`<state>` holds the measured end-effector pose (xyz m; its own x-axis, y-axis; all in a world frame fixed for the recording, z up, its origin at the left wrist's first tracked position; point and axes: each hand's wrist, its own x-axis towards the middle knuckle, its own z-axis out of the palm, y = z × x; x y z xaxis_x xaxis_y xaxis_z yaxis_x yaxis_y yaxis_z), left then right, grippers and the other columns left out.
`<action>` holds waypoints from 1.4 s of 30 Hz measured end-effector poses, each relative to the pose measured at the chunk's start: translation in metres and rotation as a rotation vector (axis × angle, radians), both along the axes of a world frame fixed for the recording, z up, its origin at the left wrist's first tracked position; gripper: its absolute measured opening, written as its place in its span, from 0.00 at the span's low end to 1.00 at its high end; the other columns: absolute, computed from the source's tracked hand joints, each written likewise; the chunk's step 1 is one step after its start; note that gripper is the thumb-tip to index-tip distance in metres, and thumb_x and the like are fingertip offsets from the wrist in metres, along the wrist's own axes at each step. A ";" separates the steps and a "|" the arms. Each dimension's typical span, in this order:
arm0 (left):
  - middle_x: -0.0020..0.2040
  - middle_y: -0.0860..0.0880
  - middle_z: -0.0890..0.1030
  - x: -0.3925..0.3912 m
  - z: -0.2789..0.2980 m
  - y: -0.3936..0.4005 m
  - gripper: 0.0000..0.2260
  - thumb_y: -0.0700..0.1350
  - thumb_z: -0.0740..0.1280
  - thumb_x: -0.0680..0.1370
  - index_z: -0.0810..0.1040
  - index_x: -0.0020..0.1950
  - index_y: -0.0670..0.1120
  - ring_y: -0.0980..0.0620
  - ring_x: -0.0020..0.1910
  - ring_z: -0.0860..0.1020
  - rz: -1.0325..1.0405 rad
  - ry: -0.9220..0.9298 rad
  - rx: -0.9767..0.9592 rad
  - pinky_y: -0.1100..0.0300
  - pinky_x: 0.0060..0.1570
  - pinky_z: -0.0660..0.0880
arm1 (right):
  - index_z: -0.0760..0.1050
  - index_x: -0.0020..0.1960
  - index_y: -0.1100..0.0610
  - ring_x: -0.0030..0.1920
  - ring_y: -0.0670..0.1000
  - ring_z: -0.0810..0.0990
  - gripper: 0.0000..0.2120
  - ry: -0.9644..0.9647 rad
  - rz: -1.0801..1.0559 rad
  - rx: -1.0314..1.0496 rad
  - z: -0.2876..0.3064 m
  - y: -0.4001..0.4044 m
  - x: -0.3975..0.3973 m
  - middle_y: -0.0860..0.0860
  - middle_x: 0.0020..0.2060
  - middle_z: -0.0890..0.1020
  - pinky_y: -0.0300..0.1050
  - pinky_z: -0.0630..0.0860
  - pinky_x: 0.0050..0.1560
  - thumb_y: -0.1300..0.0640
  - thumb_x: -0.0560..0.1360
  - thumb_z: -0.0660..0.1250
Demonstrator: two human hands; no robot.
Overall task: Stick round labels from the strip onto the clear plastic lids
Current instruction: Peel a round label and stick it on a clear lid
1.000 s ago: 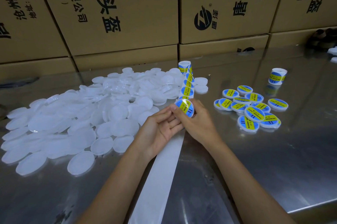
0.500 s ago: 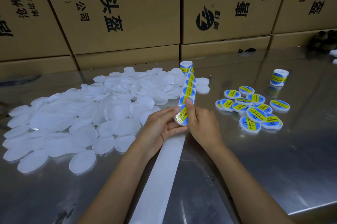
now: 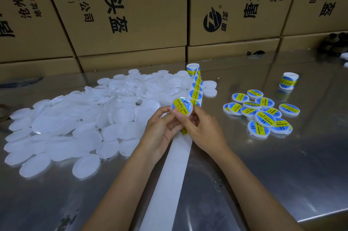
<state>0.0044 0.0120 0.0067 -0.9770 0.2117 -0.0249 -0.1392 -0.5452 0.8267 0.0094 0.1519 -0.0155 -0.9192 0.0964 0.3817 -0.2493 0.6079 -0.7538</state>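
Blue-and-yellow label now sits on the clear lid you have raised over the label strip mid-table, left hand and right hand pinching its rim, ready to join the labelled lids toward the right edge.

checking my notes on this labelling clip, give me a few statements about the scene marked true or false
1. Both hands, left and right, hold one labelled lid. True.
2. The pile of unlabelled lids lies on the person's right. False: it lies on the left.
3. The finished labelled lids lie right of the label strip. True.
4. Only one label roll is on the table. False: one roll feeds the strip, and a second roll stands at the far right.
5. Wooden crates stand behind the table. False: cardboard boxes do.
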 end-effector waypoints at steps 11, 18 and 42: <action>0.53 0.40 0.85 0.006 0.001 0.001 0.20 0.33 0.72 0.75 0.76 0.65 0.46 0.42 0.52 0.85 -0.006 0.249 -0.361 0.55 0.49 0.82 | 0.68 0.39 0.46 0.39 0.53 0.78 0.17 0.031 -0.062 0.030 -0.002 0.003 0.000 0.47 0.33 0.79 0.48 0.71 0.40 0.44 0.84 0.50; 0.48 0.44 0.87 0.006 0.001 0.003 0.08 0.40 0.71 0.79 0.84 0.58 0.45 0.44 0.46 0.86 0.165 0.271 -0.363 0.56 0.40 0.83 | 0.72 0.42 0.46 0.37 0.51 0.79 0.18 0.027 0.018 -0.036 -0.001 0.000 0.000 0.46 0.32 0.79 0.49 0.73 0.39 0.39 0.83 0.51; 0.58 0.45 0.84 0.002 -0.002 0.000 0.16 0.35 0.66 0.81 0.78 0.68 0.43 0.52 0.53 0.85 0.122 0.401 -0.534 0.62 0.48 0.81 | 0.72 0.35 0.48 0.40 0.54 0.80 0.23 -0.027 0.016 -0.106 0.002 0.001 -0.001 0.48 0.32 0.80 0.54 0.76 0.43 0.39 0.82 0.51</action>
